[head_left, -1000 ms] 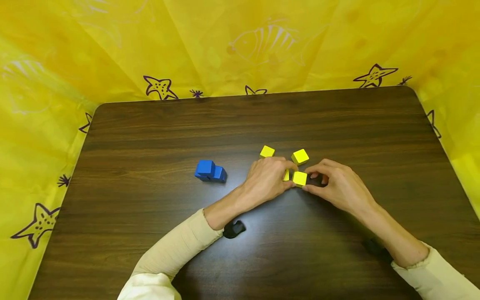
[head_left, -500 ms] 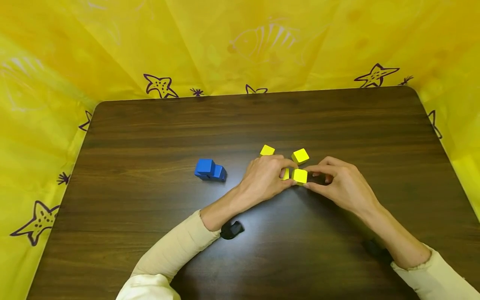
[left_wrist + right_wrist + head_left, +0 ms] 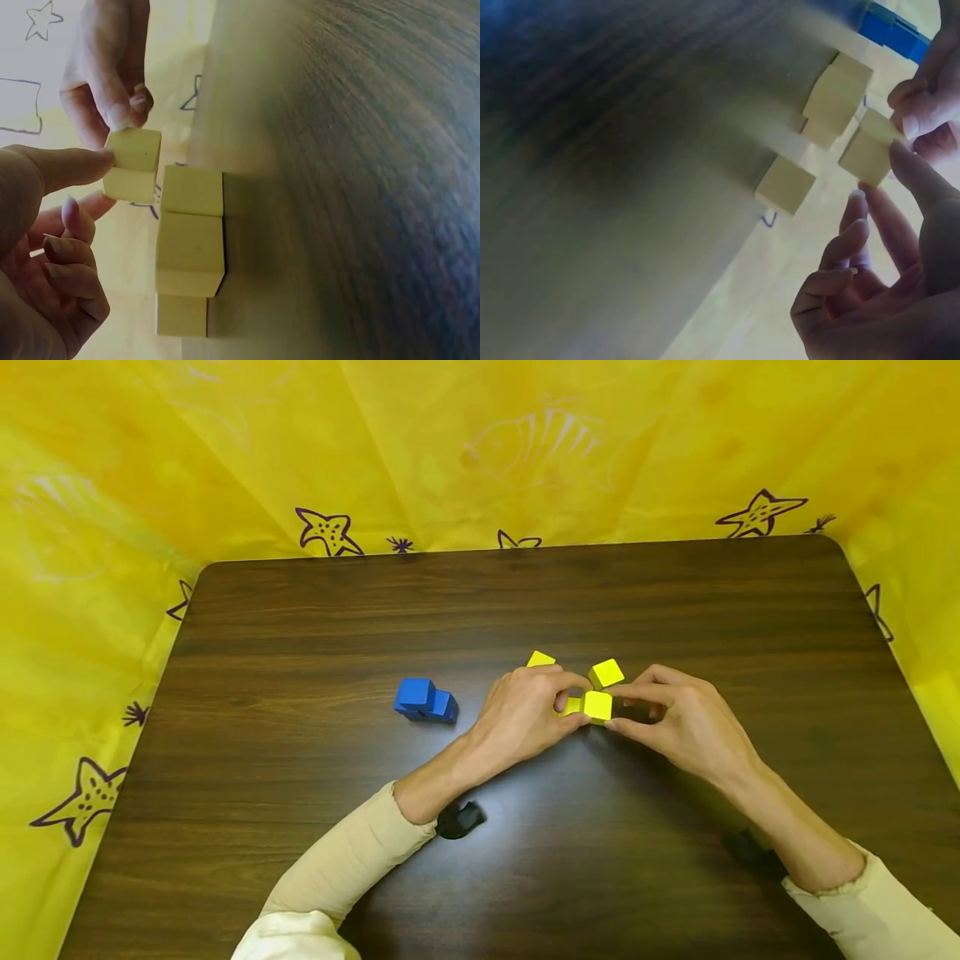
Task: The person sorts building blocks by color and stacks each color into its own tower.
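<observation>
Both my hands pinch one yellow cube [image 3: 597, 705], which is lifted off the table in the wrist views. My left hand [image 3: 520, 710] has its thumb and a finger at the cube's left side. On the right side, my right hand [image 3: 690, 722] holds it between thumb and forefinger, other fingers loosely curled. Just left of the held cube, another yellow block [image 3: 571, 707] shows partly behind my left hand. Farther back are a yellow cube [image 3: 606, 673] and a yellow block [image 3: 540, 658], its lower part hidden by my left hand. Several yellow blocks [image 3: 191, 251] stand on the table in the left wrist view.
A small group of blue blocks [image 3: 425, 700] stands left of my left hand, one higher than the others. Black wrist gear [image 3: 461, 819] shows by the left cuff. The brown table [image 3: 315, 635] meets a yellow patterned sheet [image 3: 420, 452] at its far edge.
The held yellow cube has shifted slightly away from me and to the left, closer to the block beside it. Both hands have moved with it. The blue blocks stay put.
</observation>
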Motion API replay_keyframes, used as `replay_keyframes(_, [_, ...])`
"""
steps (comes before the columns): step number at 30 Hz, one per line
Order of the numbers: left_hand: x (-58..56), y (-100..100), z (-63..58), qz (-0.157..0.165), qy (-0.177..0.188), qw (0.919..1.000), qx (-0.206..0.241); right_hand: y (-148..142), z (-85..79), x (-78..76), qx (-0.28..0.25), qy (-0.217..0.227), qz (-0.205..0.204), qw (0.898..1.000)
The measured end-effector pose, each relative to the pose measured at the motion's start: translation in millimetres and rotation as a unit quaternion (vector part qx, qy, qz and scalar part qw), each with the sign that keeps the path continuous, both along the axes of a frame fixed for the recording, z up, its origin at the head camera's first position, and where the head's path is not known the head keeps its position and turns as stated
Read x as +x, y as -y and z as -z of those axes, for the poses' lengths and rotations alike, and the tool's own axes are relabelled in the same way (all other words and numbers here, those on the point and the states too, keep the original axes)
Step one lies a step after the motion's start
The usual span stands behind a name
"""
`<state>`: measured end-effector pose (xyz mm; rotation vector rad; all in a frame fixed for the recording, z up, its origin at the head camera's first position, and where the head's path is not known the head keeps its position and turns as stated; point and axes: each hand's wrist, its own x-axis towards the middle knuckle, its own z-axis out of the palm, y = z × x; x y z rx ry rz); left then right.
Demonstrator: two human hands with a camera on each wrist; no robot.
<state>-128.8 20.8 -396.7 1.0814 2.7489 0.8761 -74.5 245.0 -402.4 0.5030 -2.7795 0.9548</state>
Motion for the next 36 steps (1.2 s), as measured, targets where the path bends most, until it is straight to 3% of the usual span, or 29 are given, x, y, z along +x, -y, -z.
replay_keyframes(8, [1.9, 6.3, 1.6, 0.005, 0.027, 0.9994, 0.023, 5.5, 1.0, -1.1, 0.007, 0.000, -0.007, 1.000])
replay_keyframes(19, [1.2, 19.6, -1.3, -0.008, 0.035, 0.9988, 0.034, 15.6, 1.9, -10.0, 0.003, -0.010, -0.025, 1.000])
replay_keyframes(36, [4.0, 39.5, 2.4, -0.050, 0.036, 0.9976, 0.032, 35.1, 2.7, -22.7, 0.008, -0.003, -0.046, 0.999])
